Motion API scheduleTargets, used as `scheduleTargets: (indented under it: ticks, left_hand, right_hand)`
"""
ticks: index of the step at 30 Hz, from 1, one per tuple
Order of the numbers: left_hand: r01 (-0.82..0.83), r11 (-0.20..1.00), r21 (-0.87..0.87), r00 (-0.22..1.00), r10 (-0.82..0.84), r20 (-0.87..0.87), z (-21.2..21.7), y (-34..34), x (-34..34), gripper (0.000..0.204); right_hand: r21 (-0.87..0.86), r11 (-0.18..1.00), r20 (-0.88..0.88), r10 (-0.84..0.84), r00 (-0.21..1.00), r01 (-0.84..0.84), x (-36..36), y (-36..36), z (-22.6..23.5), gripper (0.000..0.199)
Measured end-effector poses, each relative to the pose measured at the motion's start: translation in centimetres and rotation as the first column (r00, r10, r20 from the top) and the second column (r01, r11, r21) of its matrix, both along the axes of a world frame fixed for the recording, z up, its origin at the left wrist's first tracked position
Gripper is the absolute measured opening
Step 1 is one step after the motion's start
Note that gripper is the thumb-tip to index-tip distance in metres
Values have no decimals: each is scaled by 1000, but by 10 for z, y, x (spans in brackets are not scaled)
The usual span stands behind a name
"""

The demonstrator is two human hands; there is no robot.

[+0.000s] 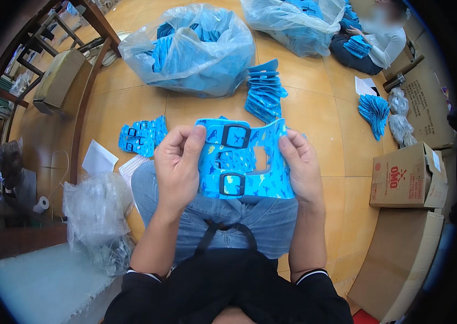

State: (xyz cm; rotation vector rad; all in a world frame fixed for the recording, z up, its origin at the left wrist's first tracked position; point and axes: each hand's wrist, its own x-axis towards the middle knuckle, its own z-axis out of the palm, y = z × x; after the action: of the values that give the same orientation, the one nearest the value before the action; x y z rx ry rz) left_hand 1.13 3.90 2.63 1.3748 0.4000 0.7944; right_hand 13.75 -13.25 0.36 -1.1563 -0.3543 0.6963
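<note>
— Fingers (196,141) of the left hand (177,162) pinch one edge of the blue printed strap piece (250,162); the right hand (301,164) clamps the other, above the lap.

— How would it handle?

— Light and floppy, I'd judge; the black buckles (235,136) are the only stiff parts, so the edges beside them suit gripping.

— Around it?

— Left of the piece, a small pile of alike pieces (142,136) on the floor (315,86); beyond it, a clear bag (191,48), probably of more.

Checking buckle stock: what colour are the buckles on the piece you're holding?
Black buckles on the blue patterned piece; head view.
</note>
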Motion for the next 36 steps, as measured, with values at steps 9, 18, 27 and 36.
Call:
scheduleTargets:
  ticks: [9,18,27,36]
  left_hand:
    - [68,997,-35,998,-68,15,-8,4,-7,23]
    - [194,951,-239,981,-181,76,-17,6,-10,22]
    - [101,977,-190,994,-109,-32,-28,5,-6,21]
    - [-212,971,114,977,207,56,-27,-18,-1,17]
  right_hand:
    - [-12,980,240,-192,952,200,-2,-5,-3,16]
    - [5,967,362,-241,901,257,-5,-12,-4,12]
    - [-185,864,732,-196,652,468,7,0,-13,22]
    - [-170,916,890,-15,455,363,-63,28,-7,46]
